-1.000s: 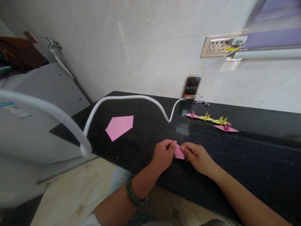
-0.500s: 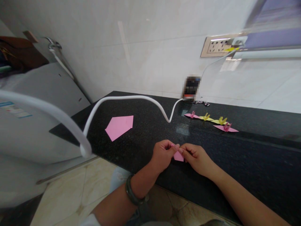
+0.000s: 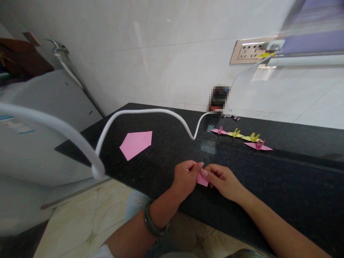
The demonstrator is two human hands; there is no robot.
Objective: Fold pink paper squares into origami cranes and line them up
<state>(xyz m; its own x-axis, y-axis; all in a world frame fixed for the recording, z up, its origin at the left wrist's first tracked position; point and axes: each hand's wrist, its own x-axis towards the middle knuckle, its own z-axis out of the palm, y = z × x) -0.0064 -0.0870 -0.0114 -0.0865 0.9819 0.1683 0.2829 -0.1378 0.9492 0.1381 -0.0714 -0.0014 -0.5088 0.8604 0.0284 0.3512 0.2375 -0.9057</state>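
Observation:
Between both hands is a small folded piece of pink origami paper (image 3: 202,180), its lower corner showing beneath the fingers. My left hand (image 3: 186,178) pinches its left side, thumb pressed against the fingers. Opposite it, my right hand (image 3: 220,180) grips the right side between thumb and curled fingers. The upper part of the paper is hidden by the fingertips. Beyond the hands to the right, several folded paper cranes stand in a row, among them a yellow crane (image 3: 253,137) and a pink crane (image 3: 259,145).
Pink paper sheets (image 3: 136,144) lie on the left of the black countertop (image 3: 166,143). A white bendable holder arm (image 3: 150,111) curves over the counter. By the wall stands a blurred-out dark object (image 3: 219,99), below a socket panel (image 3: 248,51).
The pink paper has shifted slightly down and left, and tilted a little. My left thumb has moved up and left, leaving a small gap between the thumbs.

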